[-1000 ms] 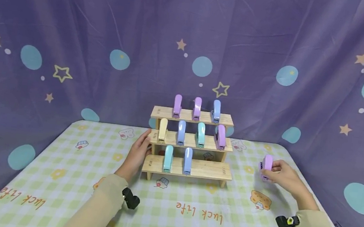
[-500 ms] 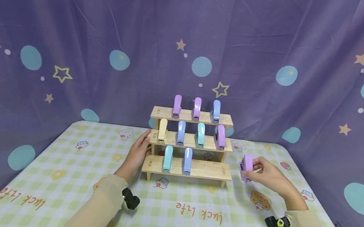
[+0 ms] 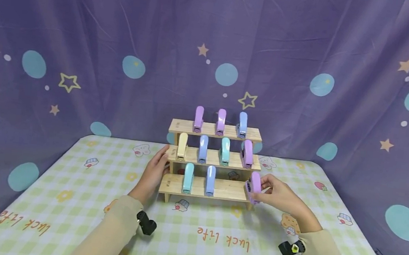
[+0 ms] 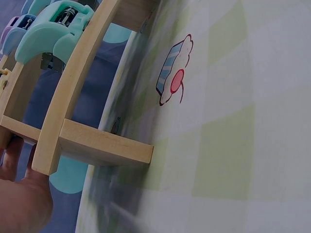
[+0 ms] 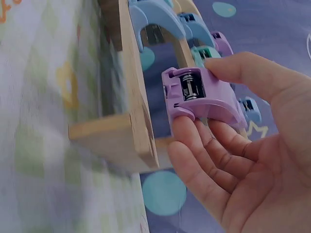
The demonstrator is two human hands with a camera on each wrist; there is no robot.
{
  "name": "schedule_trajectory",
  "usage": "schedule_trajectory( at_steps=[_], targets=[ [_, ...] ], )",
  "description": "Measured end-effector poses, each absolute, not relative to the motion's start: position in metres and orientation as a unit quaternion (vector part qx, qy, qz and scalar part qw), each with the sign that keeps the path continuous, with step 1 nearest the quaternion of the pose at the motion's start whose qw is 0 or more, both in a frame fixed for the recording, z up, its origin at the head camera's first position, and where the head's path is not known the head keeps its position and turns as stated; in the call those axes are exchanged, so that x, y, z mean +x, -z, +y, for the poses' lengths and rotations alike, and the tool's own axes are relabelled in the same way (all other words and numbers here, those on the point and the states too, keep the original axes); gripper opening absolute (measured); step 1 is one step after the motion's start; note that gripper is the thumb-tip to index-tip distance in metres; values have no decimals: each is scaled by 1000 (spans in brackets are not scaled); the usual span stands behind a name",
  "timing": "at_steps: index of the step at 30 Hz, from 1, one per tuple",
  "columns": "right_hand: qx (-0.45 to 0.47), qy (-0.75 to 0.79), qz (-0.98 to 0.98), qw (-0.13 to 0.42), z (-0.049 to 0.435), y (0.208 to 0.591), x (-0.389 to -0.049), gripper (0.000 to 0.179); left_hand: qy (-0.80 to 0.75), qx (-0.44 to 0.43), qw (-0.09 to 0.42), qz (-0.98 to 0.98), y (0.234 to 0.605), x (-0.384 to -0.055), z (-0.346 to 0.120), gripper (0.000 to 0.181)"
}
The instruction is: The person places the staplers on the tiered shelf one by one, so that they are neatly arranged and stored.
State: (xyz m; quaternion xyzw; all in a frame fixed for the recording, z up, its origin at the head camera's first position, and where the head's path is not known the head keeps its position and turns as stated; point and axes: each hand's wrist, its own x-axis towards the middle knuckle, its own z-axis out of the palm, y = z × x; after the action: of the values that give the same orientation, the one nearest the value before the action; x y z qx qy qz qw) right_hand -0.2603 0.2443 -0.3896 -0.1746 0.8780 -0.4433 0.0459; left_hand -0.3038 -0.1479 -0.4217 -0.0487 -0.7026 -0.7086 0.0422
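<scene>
My right hand [image 3: 280,194] pinches a purple mini stapler [image 3: 255,187] at the right end of the bottom shelf of a three-tier wooden rack [image 3: 232,192]. In the right wrist view, my thumb lies on one side of that stapler [image 5: 216,99], fingers on the other, and its metal spring shows. My left hand [image 3: 154,172] holds the rack's left side by the middle shelf, its fingertips partly hidden behind the wood in the left wrist view. On the bottom shelf stand a teal stapler [image 3: 188,178] and a blue stapler [image 3: 210,180].
The middle shelf carries a yellow stapler [image 3: 182,146], a blue, a teal and a purple stapler [image 3: 247,153]. Two purple staplers and a blue stapler [image 3: 242,124] line the top shelf. A checked tablecloth [image 3: 94,216] lies under the rack; a purple curtain [image 3: 296,36] hangs behind.
My right hand has carried the purple stapler leftward from the table's right side to the right end of the bottom shelf. My left hand has stayed at the rack's left side.
</scene>
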Motion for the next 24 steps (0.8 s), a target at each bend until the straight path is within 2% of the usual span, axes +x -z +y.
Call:
schedule_trajectory(
  at_steps=[10, 24],
  targets=[
    [-177, 456, 871, 46, 216, 398, -269, 45, 724, -42, 20, -688, 421, -307, -150, 52],
    [-156, 470, 868, 25, 195, 409, -278, 41, 709, -43, 43, -702, 424, -307, -149, 52]
  ],
)
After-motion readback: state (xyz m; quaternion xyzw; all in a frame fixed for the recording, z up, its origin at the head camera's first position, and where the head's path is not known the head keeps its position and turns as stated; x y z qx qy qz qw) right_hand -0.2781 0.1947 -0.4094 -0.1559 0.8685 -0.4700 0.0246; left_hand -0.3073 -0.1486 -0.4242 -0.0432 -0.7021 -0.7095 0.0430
